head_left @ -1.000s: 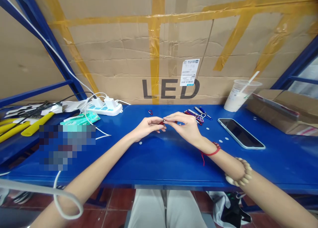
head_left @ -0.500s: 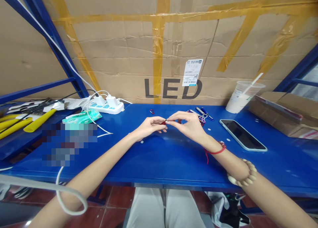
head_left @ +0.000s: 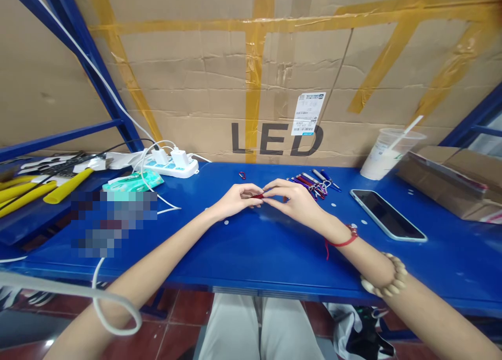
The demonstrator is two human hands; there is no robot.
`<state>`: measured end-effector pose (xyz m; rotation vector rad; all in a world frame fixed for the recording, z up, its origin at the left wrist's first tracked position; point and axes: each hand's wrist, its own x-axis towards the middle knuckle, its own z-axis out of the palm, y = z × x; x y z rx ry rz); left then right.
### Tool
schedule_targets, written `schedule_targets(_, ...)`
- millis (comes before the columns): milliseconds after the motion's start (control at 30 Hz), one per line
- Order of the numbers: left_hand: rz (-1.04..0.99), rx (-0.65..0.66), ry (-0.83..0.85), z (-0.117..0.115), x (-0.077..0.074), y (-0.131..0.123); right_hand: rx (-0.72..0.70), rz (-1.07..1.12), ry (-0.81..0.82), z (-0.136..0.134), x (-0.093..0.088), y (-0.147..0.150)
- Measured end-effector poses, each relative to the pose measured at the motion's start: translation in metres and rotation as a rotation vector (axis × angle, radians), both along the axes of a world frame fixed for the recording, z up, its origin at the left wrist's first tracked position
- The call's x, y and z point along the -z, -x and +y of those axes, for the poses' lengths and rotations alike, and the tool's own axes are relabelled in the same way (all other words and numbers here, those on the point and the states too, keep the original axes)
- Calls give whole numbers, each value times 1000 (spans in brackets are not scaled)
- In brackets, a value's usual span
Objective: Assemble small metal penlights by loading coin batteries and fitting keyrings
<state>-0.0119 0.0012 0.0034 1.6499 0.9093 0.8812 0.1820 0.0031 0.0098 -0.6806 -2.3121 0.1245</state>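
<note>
In front of me, above the blue table (head_left: 235, 255), a small slim red metallic piece (head_left: 257, 196) is held between both hands. My left hand (head_left: 237, 200) is closed on it, thumb against bent fingers. The fingertips of my right hand (head_left: 292, 200) pinch its right end, and they partly hide it. Just behind my right hand lies a pile of small coloured metal tubes (head_left: 309, 181) with clips, in red, blue, purple and silver. A little red carabiner (head_left: 242, 175) rests alone beyond my left hand.
A phone (head_left: 388, 215), a drink cup with a straw (head_left: 386, 153) and a cardboard box (head_left: 451, 180) stand to the right. At left are a white power strip (head_left: 172, 165), a green tissue pack (head_left: 131, 181), loose cables and yellow-handled tools (head_left: 66, 186). Behind is a large taped carton (head_left: 196, 88).
My right fingers have opened slightly at the red piece's end, and more of it shows. More of the tube pile is uncovered. The view has shifted slightly.
</note>
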Motion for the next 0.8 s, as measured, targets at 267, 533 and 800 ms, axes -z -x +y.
schedule_targets(267,-108,-333,-46,7,-15,8,168,19,77,3,6,2)
schedule_targets(533,-135,-479,-117,9,-14,12,163,-353,78,5,27,17)
schedule_targets(800,-79,-361,-54,5,3,-2,207,-299,55,10,28,23)
